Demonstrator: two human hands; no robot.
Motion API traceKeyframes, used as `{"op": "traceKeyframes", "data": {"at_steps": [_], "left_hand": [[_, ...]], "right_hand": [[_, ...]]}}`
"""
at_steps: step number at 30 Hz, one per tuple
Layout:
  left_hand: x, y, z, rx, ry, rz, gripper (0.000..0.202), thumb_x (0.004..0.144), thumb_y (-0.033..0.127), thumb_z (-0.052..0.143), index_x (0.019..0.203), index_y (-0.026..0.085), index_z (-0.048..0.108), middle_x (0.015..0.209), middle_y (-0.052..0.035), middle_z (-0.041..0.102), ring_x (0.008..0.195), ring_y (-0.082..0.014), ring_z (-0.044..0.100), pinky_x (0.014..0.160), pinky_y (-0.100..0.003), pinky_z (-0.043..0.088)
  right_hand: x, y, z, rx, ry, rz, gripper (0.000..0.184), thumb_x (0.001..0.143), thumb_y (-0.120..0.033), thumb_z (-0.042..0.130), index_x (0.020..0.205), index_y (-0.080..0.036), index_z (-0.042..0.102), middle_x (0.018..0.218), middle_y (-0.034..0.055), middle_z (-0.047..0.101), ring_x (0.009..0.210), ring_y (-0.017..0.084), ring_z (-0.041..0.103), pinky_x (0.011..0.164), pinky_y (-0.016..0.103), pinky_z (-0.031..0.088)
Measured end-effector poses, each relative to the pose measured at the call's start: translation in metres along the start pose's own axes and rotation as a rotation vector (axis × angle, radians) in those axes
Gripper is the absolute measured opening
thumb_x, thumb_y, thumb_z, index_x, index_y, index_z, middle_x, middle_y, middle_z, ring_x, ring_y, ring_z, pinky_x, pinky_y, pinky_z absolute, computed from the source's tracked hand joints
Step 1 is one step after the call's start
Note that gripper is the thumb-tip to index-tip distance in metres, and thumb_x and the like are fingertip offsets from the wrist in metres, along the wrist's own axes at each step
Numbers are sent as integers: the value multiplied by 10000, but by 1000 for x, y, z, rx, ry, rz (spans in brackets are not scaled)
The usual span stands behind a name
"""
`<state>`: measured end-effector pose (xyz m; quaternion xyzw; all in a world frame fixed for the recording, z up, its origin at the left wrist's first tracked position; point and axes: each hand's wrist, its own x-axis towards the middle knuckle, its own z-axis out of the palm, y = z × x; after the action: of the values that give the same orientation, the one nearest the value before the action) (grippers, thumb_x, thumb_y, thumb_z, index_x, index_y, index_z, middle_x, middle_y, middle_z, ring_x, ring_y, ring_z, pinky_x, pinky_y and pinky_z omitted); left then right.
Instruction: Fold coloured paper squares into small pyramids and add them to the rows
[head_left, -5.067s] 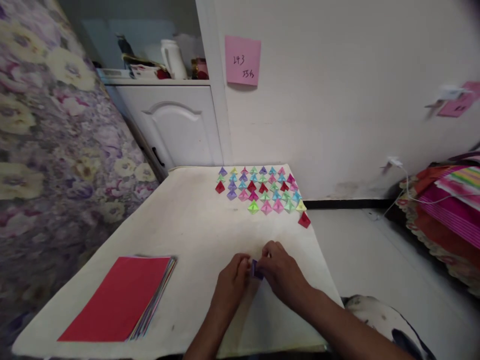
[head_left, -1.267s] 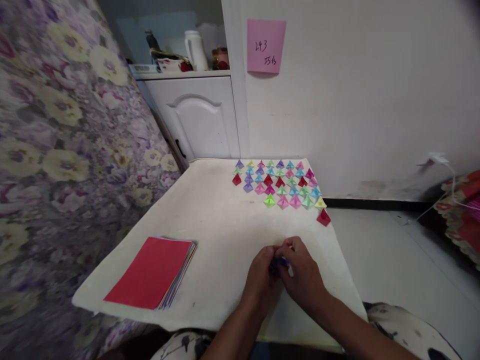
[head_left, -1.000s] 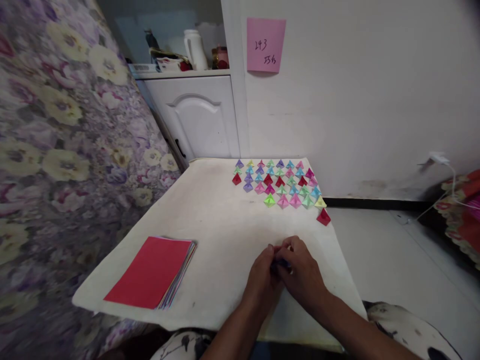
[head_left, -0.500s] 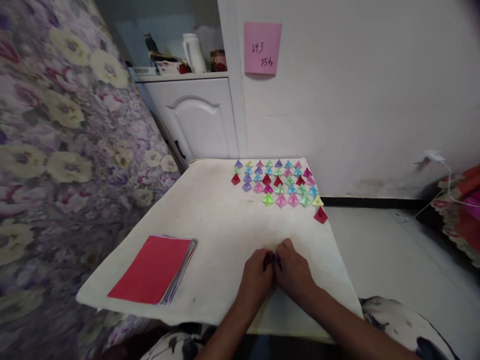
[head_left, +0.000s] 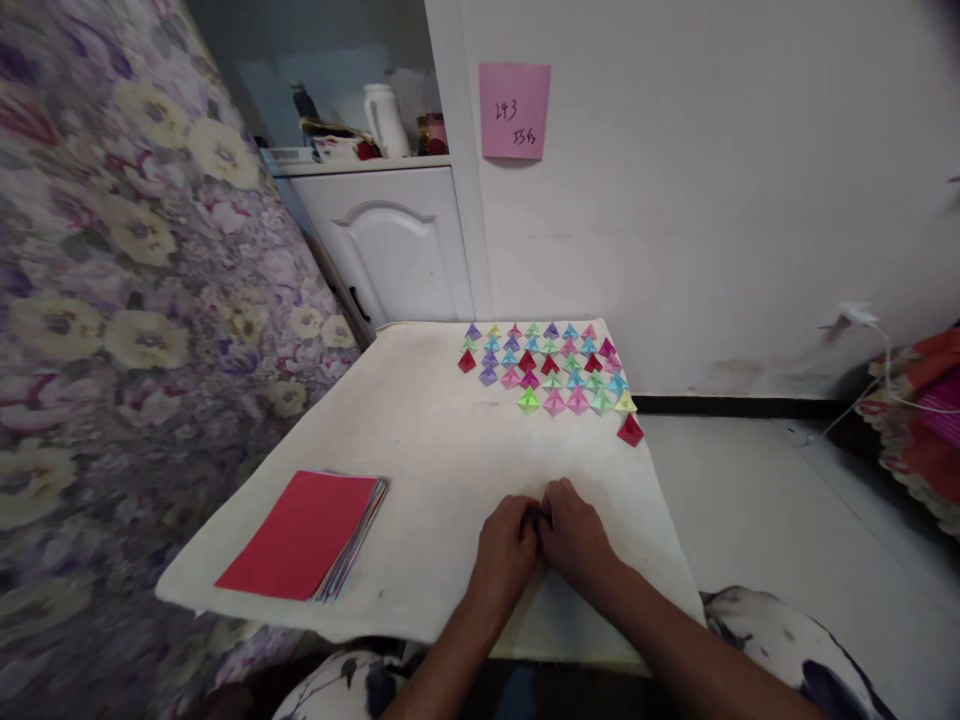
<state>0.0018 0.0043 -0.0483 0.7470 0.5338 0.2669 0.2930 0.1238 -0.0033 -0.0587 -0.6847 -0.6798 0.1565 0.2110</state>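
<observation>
Close together over the near right part of the table, my left hand (head_left: 505,540) and my right hand (head_left: 573,532) meet at the fingertips. Both are closed, pinching a small dark purple folded paper (head_left: 537,512). Fingers cover nearly all of it, so its shape cannot be made out. Beyond my hands, several rows of small folded paper pieces (head_left: 553,402) in many colours lie at the far right of the table. A red folded piece (head_left: 631,431) sits closest to my right hand. To the left rests a stack of coloured paper sheets (head_left: 300,535), red on top.
A pale cloth covers the table (head_left: 420,440). Behind it stand a white cabinet (head_left: 397,250) and a wall bearing a pink note (head_left: 514,112). A floral curtain (head_left: 150,330) hangs at the left. On the right wall a charger (head_left: 856,315) is plugged in.
My hands stay joined at the fingertips, and less of the purple paper shows between them now. The camera view has shifted slightly. The rows and the paper stack lie as before.
</observation>
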Motion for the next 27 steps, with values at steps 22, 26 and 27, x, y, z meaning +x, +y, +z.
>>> {"op": "traceKeyframes", "data": {"at_steps": [22,26,27], "left_hand": [[-4,6,8,95,46,-25,239,765,97,407,887,194,588,858,-41,591,804,-167,537,707,-269,395],[-6,9,9,133,39,-5,248,794,120,394,957,196,565,897,-49,576,838,-171,532,727,-271,392],[-6,10,9,134,35,-2,259,797,121,394,982,197,559,912,-52,574,852,-173,531,739,-272,393]], "right_hand": [[-1,8,-7,137,-47,-2,129,744,-177,497,872,-194,502,856,28,527,731,151,534,635,244,334],[-2,9,-7,138,-43,-6,118,763,-174,482,878,-191,503,865,30,524,732,148,528,634,243,332],[-2,9,-7,136,-42,-9,113,765,-165,475,873,-190,502,864,30,523,736,149,527,635,243,331]]}}
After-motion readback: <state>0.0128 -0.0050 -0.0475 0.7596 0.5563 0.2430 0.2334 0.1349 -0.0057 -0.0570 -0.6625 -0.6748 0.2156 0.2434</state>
